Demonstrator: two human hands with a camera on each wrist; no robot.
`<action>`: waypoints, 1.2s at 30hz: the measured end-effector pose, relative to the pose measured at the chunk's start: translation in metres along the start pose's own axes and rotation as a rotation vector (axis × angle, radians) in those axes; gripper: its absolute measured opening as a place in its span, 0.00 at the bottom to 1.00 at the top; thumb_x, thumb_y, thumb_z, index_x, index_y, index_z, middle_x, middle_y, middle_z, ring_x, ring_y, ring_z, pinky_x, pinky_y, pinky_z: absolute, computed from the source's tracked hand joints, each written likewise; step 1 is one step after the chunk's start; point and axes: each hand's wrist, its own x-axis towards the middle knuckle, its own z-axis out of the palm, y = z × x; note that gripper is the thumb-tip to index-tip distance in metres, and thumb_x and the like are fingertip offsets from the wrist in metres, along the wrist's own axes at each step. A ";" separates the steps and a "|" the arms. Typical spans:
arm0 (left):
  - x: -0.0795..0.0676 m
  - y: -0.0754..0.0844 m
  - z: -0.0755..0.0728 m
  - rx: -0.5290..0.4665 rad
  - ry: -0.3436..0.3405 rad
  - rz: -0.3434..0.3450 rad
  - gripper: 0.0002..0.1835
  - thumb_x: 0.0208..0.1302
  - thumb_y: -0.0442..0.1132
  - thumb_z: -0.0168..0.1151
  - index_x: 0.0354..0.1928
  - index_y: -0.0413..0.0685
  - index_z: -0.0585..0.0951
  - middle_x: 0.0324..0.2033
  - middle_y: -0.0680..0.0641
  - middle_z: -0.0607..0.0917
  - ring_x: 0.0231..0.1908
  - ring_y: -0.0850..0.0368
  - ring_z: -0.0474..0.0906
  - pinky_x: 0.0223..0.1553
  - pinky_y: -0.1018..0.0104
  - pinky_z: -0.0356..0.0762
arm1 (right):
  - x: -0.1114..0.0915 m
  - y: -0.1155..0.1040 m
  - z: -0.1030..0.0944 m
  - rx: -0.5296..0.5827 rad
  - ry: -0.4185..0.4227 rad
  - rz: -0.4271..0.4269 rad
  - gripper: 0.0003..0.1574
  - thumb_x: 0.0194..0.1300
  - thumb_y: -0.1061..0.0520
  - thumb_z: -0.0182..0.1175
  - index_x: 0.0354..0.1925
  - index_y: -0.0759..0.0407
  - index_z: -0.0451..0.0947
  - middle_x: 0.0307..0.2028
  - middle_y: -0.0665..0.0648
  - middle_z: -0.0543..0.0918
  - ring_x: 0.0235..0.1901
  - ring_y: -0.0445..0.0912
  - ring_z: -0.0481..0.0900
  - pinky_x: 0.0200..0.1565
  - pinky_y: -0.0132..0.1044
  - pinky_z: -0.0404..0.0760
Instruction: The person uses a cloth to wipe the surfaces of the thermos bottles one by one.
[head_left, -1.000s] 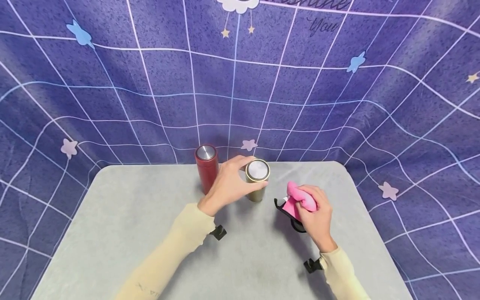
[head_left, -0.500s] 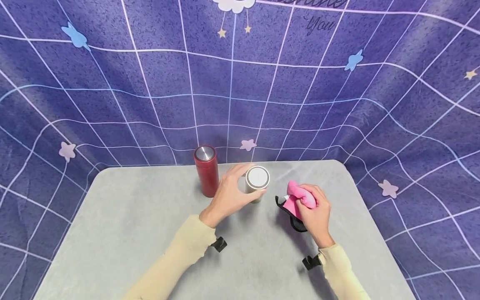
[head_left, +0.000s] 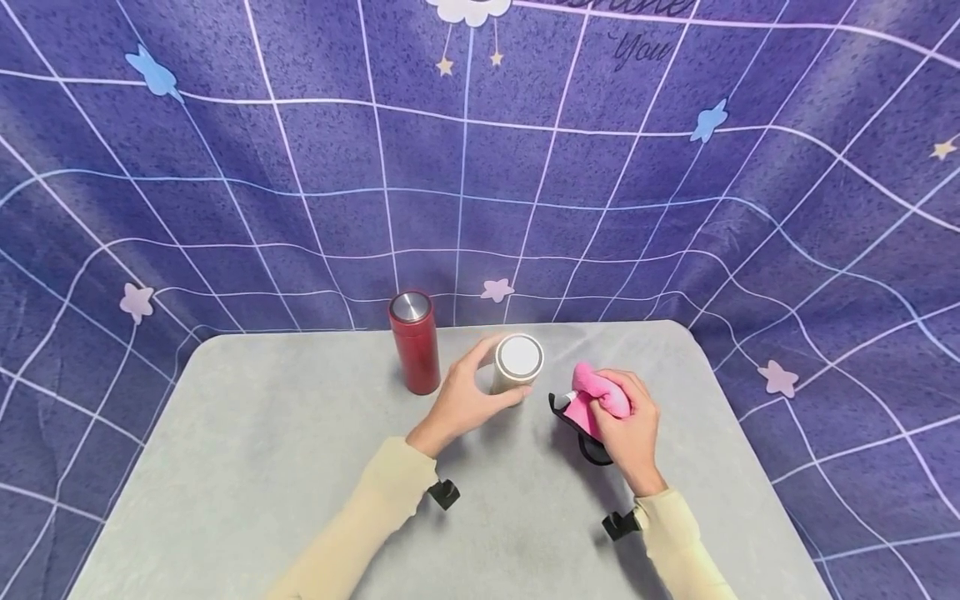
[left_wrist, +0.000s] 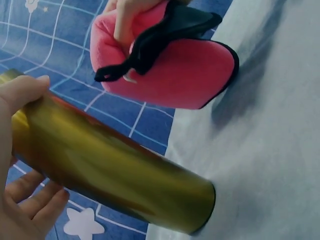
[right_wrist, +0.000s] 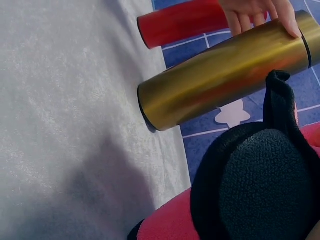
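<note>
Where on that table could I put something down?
The biggest bare patch of grey table lies between its left edge, the red cylindrical flask and the left cream sleeve. Another lies between that sleeve and the right cream sleeve. It's crowded from the red flask rightwards: left hand, shiny gold cylindrical flask, then black-edged pink plush item in the right hand.

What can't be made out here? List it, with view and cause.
Red flask, top end: right wrist view, blocked by the left hand and top edge.
Gold flask, top end: right wrist view, cut by the right edge.
Right hand, most of it: left wrist view, cut by the top edge.
White tag on the pink item, any print: head view, too small.
</note>
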 end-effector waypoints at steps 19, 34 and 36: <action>-0.001 -0.031 0.002 -0.082 -0.035 0.012 0.42 0.53 0.47 0.88 0.71 0.60 0.79 0.62 0.55 0.86 0.64 0.57 0.81 0.64 0.59 0.83 | 0.010 -0.013 0.006 -0.001 -0.005 -0.003 0.24 0.48 0.84 0.63 0.45 0.73 0.86 0.40 0.71 0.85 0.44 0.34 0.79 0.45 0.26 0.73; 0.001 -0.029 0.003 -0.065 -0.051 0.026 0.44 0.54 0.47 0.88 0.74 0.60 0.78 0.65 0.54 0.84 0.66 0.56 0.79 0.63 0.56 0.84 | 0.065 -0.038 0.019 0.108 -0.111 -0.005 0.25 0.57 0.76 0.70 0.52 0.62 0.88 0.44 0.41 0.89 0.45 0.39 0.83 0.46 0.30 0.77; 0.002 -0.029 0.003 -0.061 -0.051 0.030 0.44 0.54 0.47 0.87 0.74 0.60 0.78 0.65 0.54 0.84 0.66 0.56 0.79 0.62 0.57 0.84 | 0.071 -0.044 0.024 0.129 -0.179 -0.041 0.26 0.57 0.75 0.71 0.53 0.61 0.88 0.46 0.47 0.90 0.47 0.41 0.84 0.48 0.31 0.78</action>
